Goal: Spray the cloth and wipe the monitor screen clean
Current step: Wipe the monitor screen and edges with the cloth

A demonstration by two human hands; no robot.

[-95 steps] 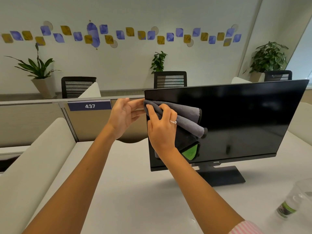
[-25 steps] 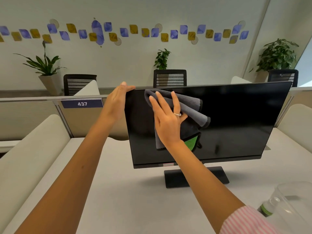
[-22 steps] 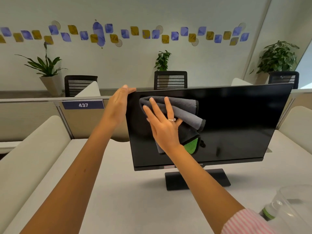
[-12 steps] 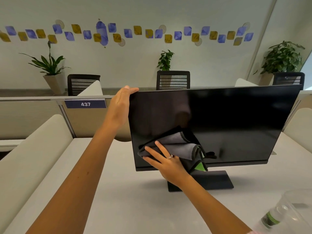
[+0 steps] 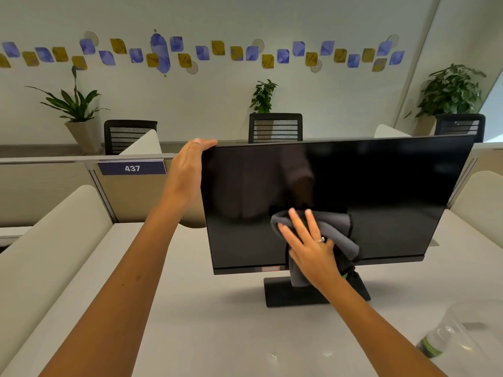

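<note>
Head view, single frame. Monitor [image 5: 353, 186]: black, screen dark, upright on a black stand [image 5: 294, 295], centre to right of the frame, set on a pale grey worktop [image 5: 204, 308].

Cloth [image 5: 334, 232]: grey, bunched and folded, pressed against the lower middle of the screen; its lower end hangs past the bottom bezel in front of the stand, with a small green patch showing there.

Right hand [image 5: 310, 248]: flat on the cloth, fingers [image 5: 295, 224] spread wide and pointing to the upper left, palm pinning the cloth to the glass; a ring on one finger.

Left hand [image 5: 187, 172]: at the monitor's upper left corner, thumb laid along the top edge, the other fingers hidden behind the panel, so it grips the corner.

Spray bottle [image 5: 435, 341]: clear, with a green band, blurred, lower right corner of the frame, on the worktop, well apart from the monitor.

Background items: partition sign reading 437 [image 5: 132, 168], left of centre; three black mesh chairs behind the partition; three potted plants along the wall, upper left, upper centre and upper right; a band of blue and gold shapes across the wall at the top.
</note>
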